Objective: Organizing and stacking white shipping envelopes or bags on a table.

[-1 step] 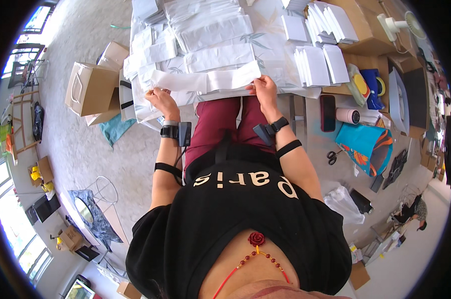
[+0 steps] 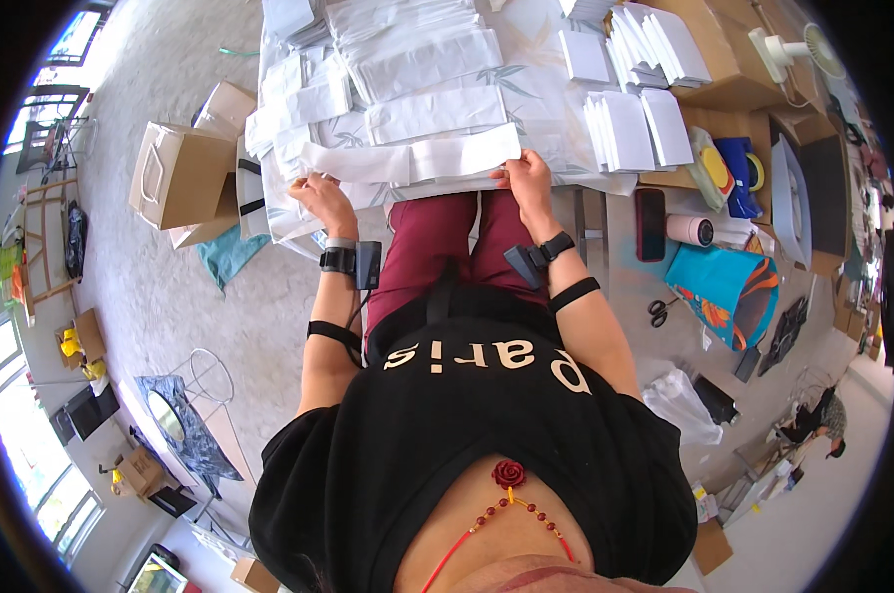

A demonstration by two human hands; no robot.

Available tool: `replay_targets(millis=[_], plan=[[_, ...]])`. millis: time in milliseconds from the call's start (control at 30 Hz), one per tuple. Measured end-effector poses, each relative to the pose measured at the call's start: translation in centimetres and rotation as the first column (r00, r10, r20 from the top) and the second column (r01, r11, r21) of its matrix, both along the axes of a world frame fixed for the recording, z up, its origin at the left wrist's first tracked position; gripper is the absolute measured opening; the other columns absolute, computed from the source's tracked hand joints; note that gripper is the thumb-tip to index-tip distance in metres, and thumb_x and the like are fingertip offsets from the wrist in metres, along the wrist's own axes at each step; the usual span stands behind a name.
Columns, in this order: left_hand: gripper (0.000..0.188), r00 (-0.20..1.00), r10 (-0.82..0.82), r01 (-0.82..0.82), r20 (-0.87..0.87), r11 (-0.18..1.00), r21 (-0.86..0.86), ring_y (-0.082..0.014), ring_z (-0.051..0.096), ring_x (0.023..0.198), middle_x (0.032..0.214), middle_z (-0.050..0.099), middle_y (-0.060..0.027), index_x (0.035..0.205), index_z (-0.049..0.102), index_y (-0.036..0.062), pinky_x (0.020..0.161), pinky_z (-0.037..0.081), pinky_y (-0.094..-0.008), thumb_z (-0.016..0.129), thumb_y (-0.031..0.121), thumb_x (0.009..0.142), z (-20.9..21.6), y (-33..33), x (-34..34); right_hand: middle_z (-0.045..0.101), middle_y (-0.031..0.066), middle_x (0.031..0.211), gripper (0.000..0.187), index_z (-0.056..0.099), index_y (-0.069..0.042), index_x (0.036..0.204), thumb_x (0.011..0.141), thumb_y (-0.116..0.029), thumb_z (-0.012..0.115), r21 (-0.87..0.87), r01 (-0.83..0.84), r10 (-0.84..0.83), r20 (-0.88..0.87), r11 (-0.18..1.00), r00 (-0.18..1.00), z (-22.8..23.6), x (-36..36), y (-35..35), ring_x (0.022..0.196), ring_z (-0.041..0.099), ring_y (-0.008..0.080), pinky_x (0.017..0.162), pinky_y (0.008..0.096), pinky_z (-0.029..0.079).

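Observation:
A long white paper strip (image 2: 462,155), with a crease or seam near its middle, stretches across the near edge of the table. Its left end is pinched in my left hand (image 2: 325,203), fingers closed at the lower corner. At the other end, the fingers of my right hand (image 2: 528,183) close on the strip's right corner. Just beyond it lies a flat white stack (image 2: 435,114) of similar strips, with a larger overlapping pile (image 2: 422,64) farther back. Both wrists carry dark straps with small boxes.
White folded packets (image 2: 620,133) stand in rows at the table's right. Beside them are an open cardboard box (image 2: 733,89), a phone (image 2: 650,225) and a pink bottle (image 2: 688,229). Brown cartons (image 2: 195,168) sit left of the table. A person (image 2: 824,415) is far right.
The strip's right end has shifted very slightly to the right along with my right hand. My left hand has barely moved.

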State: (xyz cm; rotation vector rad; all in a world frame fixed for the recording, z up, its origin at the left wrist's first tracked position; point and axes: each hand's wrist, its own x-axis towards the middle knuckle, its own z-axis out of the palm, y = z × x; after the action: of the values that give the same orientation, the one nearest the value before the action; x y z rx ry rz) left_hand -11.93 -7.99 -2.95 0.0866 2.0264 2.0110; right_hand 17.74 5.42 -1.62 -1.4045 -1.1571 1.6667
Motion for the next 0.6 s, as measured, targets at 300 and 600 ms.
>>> replay_targets(millis=[300, 600], plan=[[0.075, 0.649, -0.498, 0.188, -0.575, 0.838, -0.513, -0.0442, 0.044, 0.128, 0.133, 0.042, -0.0276, 0.139, 0.036, -0.0008, 0.110, 0.039, -0.0493, 0.081, 0.001, 0.079, 1.3, 1.5, 8.0, 0.072, 0.0103, 0.089, 0.021, 0.064, 0.003, 0.109, 0.101, -0.017, 0.062, 0.014, -0.020, 0.016, 0.221, 1.000, 0.975, -0.3, 0.8, 1.0, 0.070, 0.074, 0.0170, 0.055, 0.0268, 0.055], [0.069, 0.814, -0.487, 0.326, -0.317, 0.834, -0.446, -0.0349, 0.054, 0.116, 0.133, 0.041, -0.0210, 0.136, 0.042, 0.0000, 0.093, 0.055, -0.0393, 0.076, -0.006, 0.076, 1.2, 2.2, 8.0, 0.074, 0.0115, 0.084, 0.020, 0.069, 0.003, 0.100, 0.097, -0.017, 0.066, 0.233, -0.063, -0.022, 0.344, 0.971, 0.939, -0.9, 0.8, 0.9, 0.063, 0.075, 0.0210, 0.059, 0.0332, 0.056]])
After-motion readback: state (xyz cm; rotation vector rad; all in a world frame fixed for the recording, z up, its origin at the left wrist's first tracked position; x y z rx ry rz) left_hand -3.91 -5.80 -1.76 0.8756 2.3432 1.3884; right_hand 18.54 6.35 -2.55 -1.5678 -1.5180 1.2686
